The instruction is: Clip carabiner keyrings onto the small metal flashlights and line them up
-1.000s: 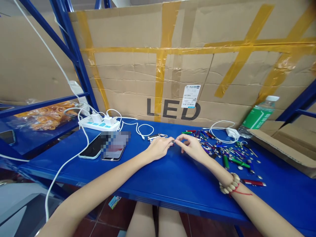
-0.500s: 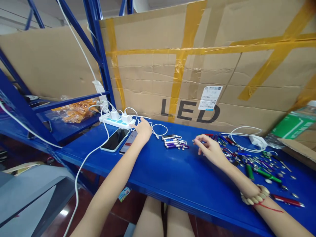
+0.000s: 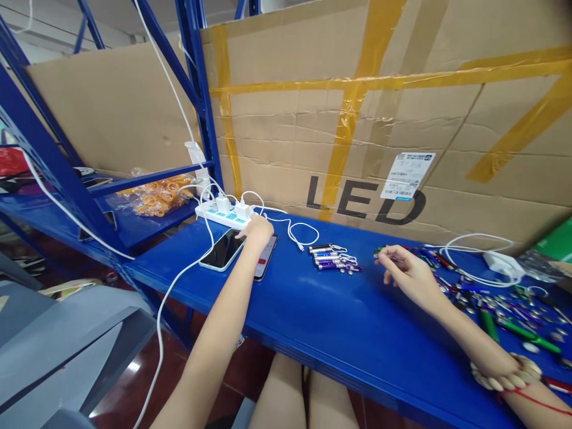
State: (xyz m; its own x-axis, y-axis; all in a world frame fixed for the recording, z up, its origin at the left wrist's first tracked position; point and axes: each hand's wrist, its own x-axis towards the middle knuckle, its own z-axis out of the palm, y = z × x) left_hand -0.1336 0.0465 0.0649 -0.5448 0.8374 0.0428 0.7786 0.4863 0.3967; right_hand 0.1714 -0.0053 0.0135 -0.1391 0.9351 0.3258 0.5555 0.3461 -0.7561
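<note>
My left hand (image 3: 259,231) hovers at the top end of a phone with a lit screen (image 3: 265,257), one finger stretched out to the left and the others mostly hidden. A second phone, dark and in a pale case (image 3: 223,250), lies just left of it. My right hand (image 3: 409,274) is raised over the table with thumb and forefinger together at a tiny item that I cannot make out. Between the hands lies a row of small metal penlights (image 3: 330,257) with clips, in black, blue and purple. A few silvery button cells (image 3: 348,271) lie beside them.
Many loose penlight parts (image 3: 496,304) are spread at the right, near a white charger (image 3: 503,265) and its coiled cable. A white power strip (image 3: 226,215) with plugs stands at the back left. A taped cardboard box (image 3: 277,143) walls off the rear. A white cable (image 3: 179,274) hangs over the table's front edge.
The view has swung left, so the table things appear further right. My left hand has shifted left relative to the phones, with its fingers lowered. My right hand keeps its pinched pose.
</note>
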